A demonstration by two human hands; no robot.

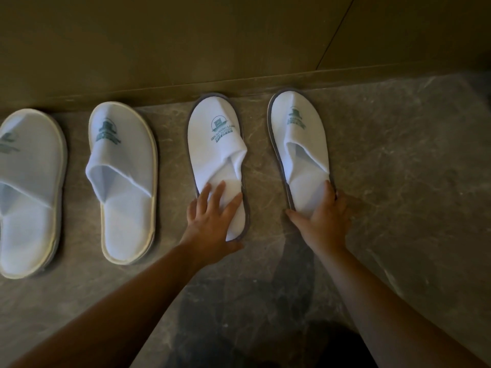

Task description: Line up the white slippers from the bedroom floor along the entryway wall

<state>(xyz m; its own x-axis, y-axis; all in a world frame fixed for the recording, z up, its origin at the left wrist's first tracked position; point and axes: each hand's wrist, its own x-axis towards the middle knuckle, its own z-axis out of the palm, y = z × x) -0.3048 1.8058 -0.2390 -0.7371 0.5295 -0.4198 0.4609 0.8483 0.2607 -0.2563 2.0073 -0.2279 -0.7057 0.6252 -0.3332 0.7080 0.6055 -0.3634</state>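
1. Four white slippers lie in a row on the grey marbled floor (398, 181), toes pointing at the base of the wall (186, 43).
2. The third slipper (215, 144), grey-edged with a green logo, has its toe touching the wall's base; its upper is creased to one side.
3. The left hand (212, 221) lies flat over its heel, fingers spread on the insole and thumb at the heel edge.
4. The fourth slipper (300, 144), also grey-edged, sits just right of it, apart, toe close to the wall.
5. The right hand (324, 216) cups its heel, thumb and fingers around either side of the sole.
6. Two cream-edged slippers lie to the left: the second slipper (125, 187) and the first slipper (29, 192), partly cut off by the frame.
7. Both bare forearms reach in from below.
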